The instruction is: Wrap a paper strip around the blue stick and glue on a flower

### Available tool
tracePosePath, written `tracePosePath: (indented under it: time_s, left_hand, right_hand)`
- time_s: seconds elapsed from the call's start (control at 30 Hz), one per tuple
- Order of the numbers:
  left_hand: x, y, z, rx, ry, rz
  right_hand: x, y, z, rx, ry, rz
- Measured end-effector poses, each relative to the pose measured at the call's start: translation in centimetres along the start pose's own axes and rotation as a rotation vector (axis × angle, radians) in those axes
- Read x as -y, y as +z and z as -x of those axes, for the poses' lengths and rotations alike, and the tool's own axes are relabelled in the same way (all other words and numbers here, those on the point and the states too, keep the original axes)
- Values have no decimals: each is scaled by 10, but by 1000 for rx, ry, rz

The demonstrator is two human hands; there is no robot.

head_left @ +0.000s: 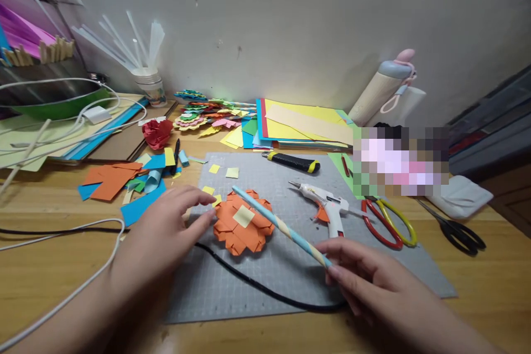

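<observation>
An orange paper flower with a small yellow square at its centre lies on a grey cutting mat. My left hand rests beside it, fingers stretched out and touching the flower's left edge. My right hand pinches the near end of a blue-and-cream paper-wrapped stick, whose far end lies across the flower's top.
A white glue gun and its black cord lie on the mat. Red and yellow scissors, black scissors, a black-and-yellow knife, stacked coloured paper, paper scraps, white cables surround it.
</observation>
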State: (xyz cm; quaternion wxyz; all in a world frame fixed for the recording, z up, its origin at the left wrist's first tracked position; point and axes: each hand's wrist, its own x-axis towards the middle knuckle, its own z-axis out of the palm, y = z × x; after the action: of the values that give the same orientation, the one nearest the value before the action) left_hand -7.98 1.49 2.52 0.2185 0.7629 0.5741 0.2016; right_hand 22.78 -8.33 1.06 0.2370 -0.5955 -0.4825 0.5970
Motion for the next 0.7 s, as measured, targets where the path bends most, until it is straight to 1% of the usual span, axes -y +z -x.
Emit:
tracePosePath:
  time_s: [0.07,0.17,0.33,0.57,0.7]
  left_hand:
    - [0,4,0,10,56,-42]
    - [-2,8,2,23,87,-65]
    - [-7,7,7,24,154,-82]
    - [-7,7,14,142,255,-124]
    - [-5,10,14,156,269,-147]
  right_hand:
    - [-2,1,0,-11,6,34]
    - [-6,2,1,-10,35,56]
    - [-11,2,3,-8,102,78]
    - [-15,1,1,-17,74,147]
    - [-19,1,2,-32,88,131]
